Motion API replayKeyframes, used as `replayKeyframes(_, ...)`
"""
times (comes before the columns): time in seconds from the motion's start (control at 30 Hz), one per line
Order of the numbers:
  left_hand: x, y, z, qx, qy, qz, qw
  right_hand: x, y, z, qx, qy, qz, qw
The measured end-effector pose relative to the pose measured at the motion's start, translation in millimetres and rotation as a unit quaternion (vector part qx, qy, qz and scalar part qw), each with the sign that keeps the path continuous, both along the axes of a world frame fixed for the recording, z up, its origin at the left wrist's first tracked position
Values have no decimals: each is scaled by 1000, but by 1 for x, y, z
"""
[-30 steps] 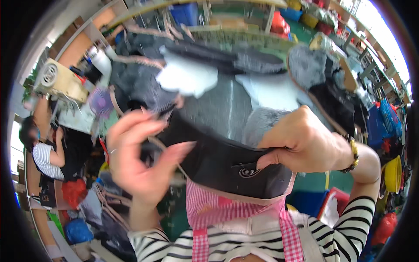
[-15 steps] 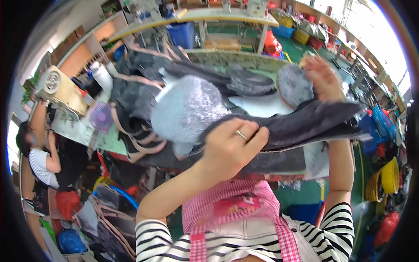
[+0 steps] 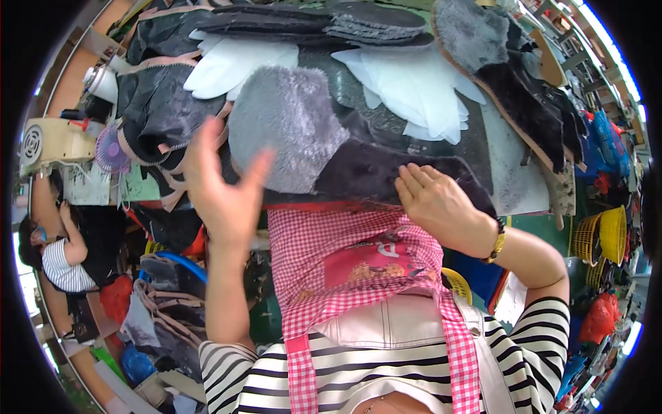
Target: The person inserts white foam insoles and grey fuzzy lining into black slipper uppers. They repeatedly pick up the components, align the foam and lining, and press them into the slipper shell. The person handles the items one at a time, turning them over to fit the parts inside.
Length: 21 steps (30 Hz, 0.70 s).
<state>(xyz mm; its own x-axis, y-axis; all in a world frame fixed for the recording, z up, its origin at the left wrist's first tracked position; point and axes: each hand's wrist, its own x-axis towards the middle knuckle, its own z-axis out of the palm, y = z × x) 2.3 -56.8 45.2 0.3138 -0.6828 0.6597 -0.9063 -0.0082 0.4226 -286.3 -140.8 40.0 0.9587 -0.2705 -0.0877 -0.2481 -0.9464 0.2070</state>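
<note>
A grey plush piece [image 3: 283, 131] joined to a dark soft-fabric strip [image 3: 372, 169] is spread on the work table at its near edge. My right hand [image 3: 441, 203] rests on the strip's right part, fingers stretched out flat. Raised by the plush piece's left edge is my left hand [image 3: 224, 200], blurred, thumb and fingers spread with nothing in them. Beyond lie white insole-shaped sheets [image 3: 414, 90], fanned out, and more white sheets [image 3: 238, 65] to the left. A similar grey plush and black piece [image 3: 472, 34] with a pinkish edge lies at the right.
A stack of dark insole-shaped pieces [image 3: 276, 24] lies at the far side. Dark pieces with pink edging [image 3: 165, 96] are piled on the left, near a purple fan [image 3: 112, 148] and a beige machine [image 3: 58, 146]. Another person [image 3: 69, 259] sits far left. Yellow baskets [image 3: 610, 234] stand right.
The plush piece with its dark strip has come down from the air onto the table. My left hand has let go of it and moved left; my right hand has come down onto the strip.
</note>
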Motion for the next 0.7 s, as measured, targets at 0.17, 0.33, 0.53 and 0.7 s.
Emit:
replayKeyframes(0.17,70,-27,-21,213,366,-104,900,13,-9,20,23,58,27,998)
replayKeyframes(0.33,83,-47,-5,294,396,-219,842,16,-5,19,-23,56,39,997)
replayKeyframes(0.53,115,-51,-40,275,306,-145,900,19,6,15,-41,138,1,990)
replayKeyframes(0.7,103,-53,-44,299,202,-70,930,25,4,27,25,167,-35,985)
